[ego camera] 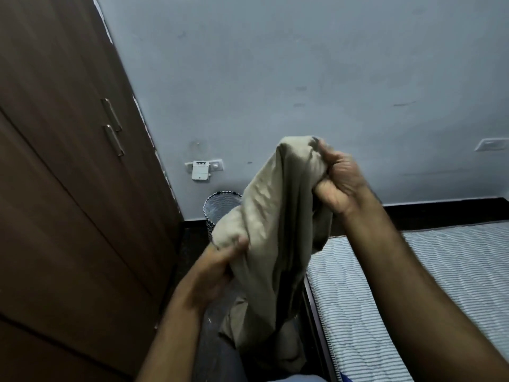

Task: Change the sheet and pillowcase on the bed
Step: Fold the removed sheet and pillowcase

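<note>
A crumpled beige sheet (271,238) hangs in front of me, between the wardrobe and the bed. My right hand (340,183) grips a bunch of it up high, at the top of the cloth. Lower and to the left, my left hand (220,267) pinches another fold of the same sheet. The rest of the cloth droops down toward the floor. The bare mattress (413,285), white with thin blue stripes, lies at the right with no sheet on it. No pillow is in view.
A brown wooden wardrobe (68,188) with two metal handles fills the left side. A mesh waste bin (217,208) stands by the blue wall, partly hidden behind the sheet. A wall socket (202,168) sits above it. The dark bed frame edge (316,321) runs along the mattress.
</note>
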A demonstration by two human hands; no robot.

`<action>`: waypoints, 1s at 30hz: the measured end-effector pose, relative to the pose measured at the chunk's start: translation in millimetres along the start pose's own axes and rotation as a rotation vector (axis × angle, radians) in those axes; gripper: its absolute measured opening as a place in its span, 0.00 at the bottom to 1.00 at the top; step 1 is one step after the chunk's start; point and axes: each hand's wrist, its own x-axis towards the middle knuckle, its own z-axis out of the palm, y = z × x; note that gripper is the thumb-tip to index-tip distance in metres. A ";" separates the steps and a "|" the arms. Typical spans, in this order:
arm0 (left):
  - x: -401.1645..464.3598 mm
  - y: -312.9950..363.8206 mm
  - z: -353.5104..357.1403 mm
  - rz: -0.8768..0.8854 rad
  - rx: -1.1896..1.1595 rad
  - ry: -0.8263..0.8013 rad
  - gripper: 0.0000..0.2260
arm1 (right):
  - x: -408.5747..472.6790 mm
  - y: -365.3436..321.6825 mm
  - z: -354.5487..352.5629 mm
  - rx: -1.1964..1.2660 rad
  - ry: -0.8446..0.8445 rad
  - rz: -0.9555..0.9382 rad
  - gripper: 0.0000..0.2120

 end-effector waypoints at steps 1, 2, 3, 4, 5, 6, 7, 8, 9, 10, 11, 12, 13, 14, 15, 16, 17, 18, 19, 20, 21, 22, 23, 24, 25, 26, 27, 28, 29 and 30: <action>4.6 8.8 5.7 0.059 -0.008 0.026 0.14 | -0.3 0.7 -6.6 -0.004 -0.076 -0.016 0.19; 9.6 20.4 10.2 0.097 -0.056 0.070 0.13 | -3.1 5.5 -16.3 -0.058 -0.141 -0.024 0.24; 13.2 33.8 15.4 0.111 -0.149 0.105 0.14 | -8.2 13.9 -27.5 -0.151 -0.193 -0.019 0.29; 14.5 45.1 20.0 0.124 -0.235 0.111 0.17 | -14.3 24.8 -40.9 -0.248 -0.203 0.000 0.34; 16.2 52.5 22.3 0.132 -0.284 0.097 0.20 | -23.1 36.3 -53.6 -0.326 -0.189 0.043 0.38; 15.6 58.8 26.9 0.139 -0.300 0.081 0.21 | -32.2 49.3 -65.3 -0.354 -0.174 0.097 0.43; 14.9 64.3 32.5 0.151 -0.299 0.072 0.20 | -41.6 61.3 -72.3 -0.360 -0.167 0.137 0.48; 15.0 68.4 36.6 0.158 -0.292 0.047 0.20 | -51.3 72.0 -76.0 -0.335 -0.177 0.176 0.50; 14.9 73.2 40.4 0.181 -0.291 0.020 0.21 | -58.9 81.4 -77.5 -0.317 -0.178 0.206 0.48; 14.8 77.9 41.6 0.206 -0.289 0.015 0.23 | -66.2 88.3 -77.8 -0.317 -0.185 0.220 0.45; 13.5 83.1 42.0 0.213 -0.310 0.000 0.25 | -72.7 93.1 -74.7 -0.326 -0.202 0.217 0.40; 12.4 88.3 41.5 0.204 -0.337 -0.013 0.25 | -77.1 95.8 -71.8 -0.346 -0.217 0.203 0.35; 12.1 92.4 40.3 0.196 -0.354 -0.021 0.25 | -81.0 96.6 -67.0 -0.362 -0.219 0.180 0.28; 10.3 96.4 38.5 0.206 -0.351 -0.029 0.25 | -84.2 96.0 -60.7 -0.368 -0.216 0.152 0.20; 8.1 99.8 37.6 0.230 -0.333 -0.049 0.26 | -85.2 93.5 -53.2 -0.352 -0.191 0.127 0.13; 6.3 102.4 36.8 0.258 -0.302 -0.091 0.27 | -83.6 90.4 -47.3 -0.317 -0.152 0.102 0.12; 5.1 103.9 36.1 0.284 -0.244 -0.132 0.29 | -81.9 86.6 -41.1 -0.291 -0.106 0.078 0.14; 4.6 105.0 34.0 0.308 -0.166 -0.134 0.31 | -77.8 81.7 -37.1 -0.268 -0.053 0.056 0.15; 4.3 106.3 31.0 0.333 -0.059 -0.093 0.33 | -72.1 75.2 -33.8 -0.241 -0.004 0.052 0.17; 5.7 105.3 24.8 0.356 0.062 -0.014 0.34 | -66.6 66.6 -28.9 -0.201 0.038 0.055 0.19; 8.5 101.9 17.9 0.369 0.195 0.064 0.36 | -61.6 56.9 -24.3 -0.159 0.057 0.049 0.21; 10.7 95.5 9.7 0.353 0.313 0.119 0.38 | -56.8 48.2 -20.1 -0.134 0.070 0.040 0.22; 11.0 86.3 3.0 0.300 0.398 0.158 0.41 | -53.4 40.5 -15.6 -0.124 0.074 0.026 0.23; 10.0 74.8 -1.8 0.215 0.424 0.173 0.47 | -50.4 34.0 -11.2 -0.117 0.088 0.018 0.23; 8.2 59.8 -5.1 0.112 0.396 0.156 0.52 | -48.4 29.4 -6.6 -0.110 0.096 0.019 0.23; 4.9 44.7 -6.1 0.021 0.360 0.102 0.53 | -46.9 25.8 -1.5 -0.105 0.086 0.013 0.24; -0.6 30.2 -2.3 -0.038 0.344 0.031 0.51 | -44.1 22.6 2.1 -0.085 0.069 0.002 0.26; -4.6 17.8 1.5 -0.060 0.362 -0.030 0.49 | -42.6 19.7 6.6 -0.063 0.045 -0.006 0.25; -7.2 8.9 6.6 -0.042 0.391 -0.062 0.47 | -40.5 15.9 9.9 -0.032 0.007 -0.023 0.20; -8.1 3.9 12.3 0.004 0.403 -0.071 0.44 | -40.9 11.5 15.2 -0.002 -0.035 -0.035 0.17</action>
